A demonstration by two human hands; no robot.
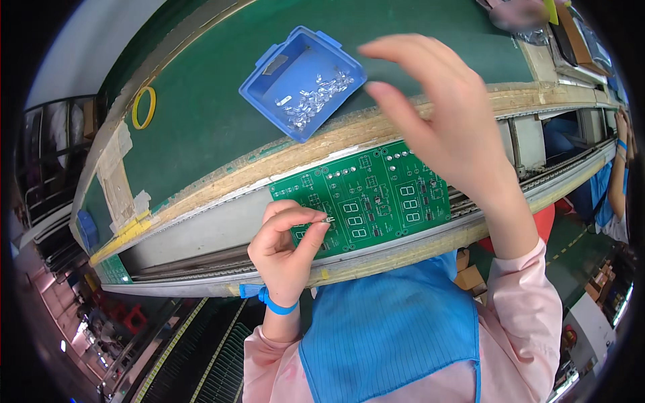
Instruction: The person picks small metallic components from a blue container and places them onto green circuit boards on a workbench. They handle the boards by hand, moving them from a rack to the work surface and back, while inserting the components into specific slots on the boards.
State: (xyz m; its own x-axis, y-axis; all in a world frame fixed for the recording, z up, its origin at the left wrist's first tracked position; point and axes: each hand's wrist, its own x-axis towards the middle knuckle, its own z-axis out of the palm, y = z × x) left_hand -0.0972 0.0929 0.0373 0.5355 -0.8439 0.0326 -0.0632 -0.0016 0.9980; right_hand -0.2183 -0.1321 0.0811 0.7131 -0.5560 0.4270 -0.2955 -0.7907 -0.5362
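My left hand [285, 245] pinches a tiny clear component [328, 219] between thumb and forefinger, just over the left part of a green circuit board [376, 198] that lies on the conveyor rail. A blue strap circles that wrist. My right hand [447, 124] hovers above the board's right side with fingers spread and nothing in it, reaching toward a blue plastic tray [269, 91] that holds several small clear components [312, 101].
The tray sits on a green mat [201, 127] beyond a worn wooden edge [282, 158]. A yellow ring [144, 107] lies at the mat's far left. Another green board [113, 270] shows at the rail's left end. A co-worker's arm [618, 181] is at the right.
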